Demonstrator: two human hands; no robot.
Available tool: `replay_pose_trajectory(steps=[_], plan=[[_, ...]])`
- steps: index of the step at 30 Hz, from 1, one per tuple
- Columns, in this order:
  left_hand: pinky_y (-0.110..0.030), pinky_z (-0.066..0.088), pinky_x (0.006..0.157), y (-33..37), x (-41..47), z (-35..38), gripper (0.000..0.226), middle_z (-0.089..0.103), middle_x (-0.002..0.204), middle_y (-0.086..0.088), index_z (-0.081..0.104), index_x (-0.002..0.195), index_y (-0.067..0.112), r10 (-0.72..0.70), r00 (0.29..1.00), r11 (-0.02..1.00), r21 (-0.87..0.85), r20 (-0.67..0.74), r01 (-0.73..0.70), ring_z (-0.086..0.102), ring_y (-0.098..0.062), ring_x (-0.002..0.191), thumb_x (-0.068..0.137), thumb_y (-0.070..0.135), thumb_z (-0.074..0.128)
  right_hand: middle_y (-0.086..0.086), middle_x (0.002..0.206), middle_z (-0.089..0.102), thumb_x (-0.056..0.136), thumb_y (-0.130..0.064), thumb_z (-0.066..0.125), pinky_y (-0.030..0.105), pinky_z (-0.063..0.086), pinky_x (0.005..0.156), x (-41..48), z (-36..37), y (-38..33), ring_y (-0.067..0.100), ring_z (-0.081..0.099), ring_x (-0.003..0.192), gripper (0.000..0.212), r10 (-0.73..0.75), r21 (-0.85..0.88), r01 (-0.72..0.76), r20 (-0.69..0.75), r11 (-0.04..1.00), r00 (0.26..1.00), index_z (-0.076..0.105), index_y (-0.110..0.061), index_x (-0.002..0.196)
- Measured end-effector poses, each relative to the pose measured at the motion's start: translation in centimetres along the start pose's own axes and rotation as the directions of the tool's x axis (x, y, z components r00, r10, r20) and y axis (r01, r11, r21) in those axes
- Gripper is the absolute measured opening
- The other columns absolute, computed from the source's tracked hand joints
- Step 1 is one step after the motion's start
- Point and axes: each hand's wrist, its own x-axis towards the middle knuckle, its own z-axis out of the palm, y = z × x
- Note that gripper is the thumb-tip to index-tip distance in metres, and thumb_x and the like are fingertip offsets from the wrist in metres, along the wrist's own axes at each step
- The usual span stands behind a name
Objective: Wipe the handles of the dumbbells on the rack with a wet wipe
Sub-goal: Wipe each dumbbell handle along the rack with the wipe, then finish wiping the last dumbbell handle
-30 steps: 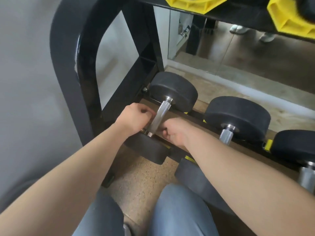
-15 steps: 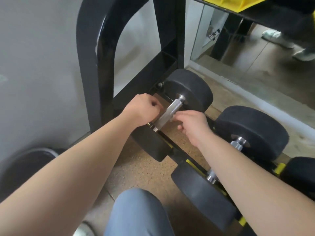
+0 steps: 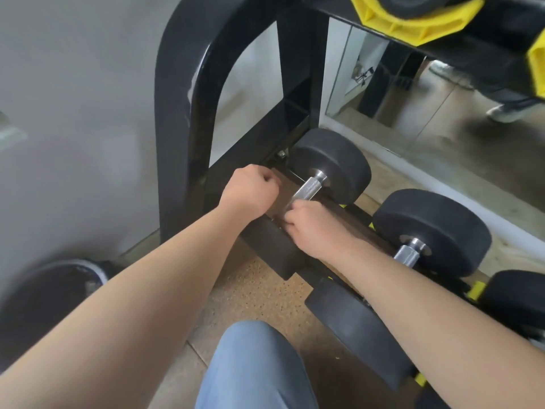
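The leftmost dumbbell (image 3: 330,163) lies on the bottom tier of the black rack (image 3: 177,113), and its knurled steel handle (image 3: 308,188) slopes down toward me. My right hand (image 3: 306,225) curls its fingers round the near end of that handle. My left hand (image 3: 250,190) is a closed fist just left of the handle, and I see nothing in it. No wet wipe shows; anything under my fingers is hidden. A second dumbbell (image 3: 433,228) with a bare handle (image 3: 408,256) lies to the right. A third one (image 3: 516,293) sits at the right edge.
Yellow cradles (image 3: 413,22) of the upper tier hang overhead. A mirror (image 3: 442,119) stands behind the rack, a grey wall to the left. A dark weight plate (image 3: 44,305) lies on the floor at lower left. My knee in jeans (image 3: 250,367) is at the bottom.
My right hand has slid down the handle from its upper part to its near end. My left fist stays beside the handle. The camera has shifted slightly.
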Motion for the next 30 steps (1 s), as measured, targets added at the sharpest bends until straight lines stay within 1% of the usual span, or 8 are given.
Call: replay_pose_trajectory(steps=[2,6,11,16,19,23,25,30], plan=[[-0.032,0.059,0.081,-0.1,0.0,0.0,0.033,0.075,0.093,0.007,0.078,0.089,0.031,-0.009,1.000,1.000,-0.022,-0.001,0.009,0.070,-0.018,0.088,0.088,0.021,0.047,-0.002,0.080,0.039,0.099,-0.013,0.053,0.033,0.036,0.067,0.7,-1.2,-0.4,0.031,0.057,0.082,0.022,-0.017,-0.106,0.024,0.073,0.994,0.997,0.071,-0.004,0.088],[-0.030,0.059,0.082,-0.3,-0.1,0.1,0.030,0.075,0.095,0.006,0.078,0.099,0.028,-0.017,1.000,0.997,-0.074,-0.014,0.016,0.070,-0.014,0.087,0.094,0.023,0.049,0.005,0.107,0.067,0.102,-0.018,0.056,0.032,0.058,0.084,2.4,-4.0,0.2,0.021,0.066,0.089,0.025,0.149,-0.162,-0.157,-0.061,0.974,0.987,0.074,-0.019,0.119],[-0.033,0.060,0.080,-0.3,0.0,0.0,0.034,0.075,0.094,0.003,0.078,0.096,0.025,-0.024,0.997,0.997,-0.080,-0.069,0.018,0.069,-0.018,0.085,0.087,0.020,0.045,0.001,0.071,0.054,0.099,-0.013,0.053,0.035,0.049,0.066,1.2,-2.8,-2.4,0.027,0.060,0.076,0.042,0.113,0.011,-0.119,0.238,0.993,0.965,0.049,-0.025,0.060],[-0.024,0.050,0.062,-0.1,-0.5,-0.1,0.032,0.072,0.091,0.005,0.077,0.097,0.026,0.005,0.991,0.998,-0.069,-0.131,-0.014,0.065,-0.014,0.068,0.092,0.020,0.046,0.008,0.110,0.072,0.100,-0.017,0.060,0.039,0.061,0.085,4.1,-3.0,0.1,0.028,0.070,0.098,0.026,0.360,-0.162,-0.364,-0.056,0.917,0.931,0.074,-0.022,0.122],[-0.026,0.055,0.067,0.3,-0.9,-0.3,0.031,0.073,0.095,0.004,0.077,0.101,0.024,0.015,0.992,0.999,-0.049,-0.129,-0.021,0.067,-0.016,0.072,0.094,0.021,0.047,0.008,0.112,0.072,0.100,-0.016,0.061,0.039,0.061,0.087,3.5,-2.9,0.4,0.027,0.070,0.099,0.027,0.330,-0.167,-0.343,-0.103,0.924,0.939,0.073,-0.020,0.124],[-0.037,0.061,0.081,0.5,-1.7,-0.8,0.034,0.074,0.092,0.005,0.076,0.098,0.029,0.029,0.983,0.997,-0.067,-0.179,-0.041,0.070,-0.019,0.079,0.090,0.024,0.043,0.004,0.112,0.073,0.102,-0.019,0.054,0.028,0.051,0.090,0.8,-2.7,-1.3,0.020,0.066,0.101,0.029,0.275,0.139,-0.274,0.012,0.951,0.961,0.074,-0.019,0.122],[-0.036,0.060,0.084,0.5,-2.5,-1.0,0.034,0.073,0.094,0.009,0.075,0.104,0.029,0.034,0.980,0.989,-0.134,-0.198,-0.061,0.069,-0.013,0.082,0.094,0.022,0.044,-0.004,0.095,0.071,0.100,-0.021,0.055,0.030,0.052,0.075,0.3,-3.0,-1.9,0.013,0.063,0.082,0.025,0.351,0.360,-0.356,0.081,0.862,0.933,0.076,-0.020,0.113],[-0.032,0.054,0.101,-0.5,-6.6,-3.1,0.031,0.073,0.115,0.012,0.073,0.120,0.026,0.152,0.978,0.959,-0.217,-0.143,-0.180,0.066,-0.006,0.107,0.101,0.017,0.049,0.007,0.084,0.053,0.094,-0.009,0.055,0.025,0.037,0.052,0.3,-4.8,-4.8,0.013,0.045,0.064,0.018,0.494,0.918,-0.344,0.211,0.196,0.844,0.069,-0.009,0.105]])
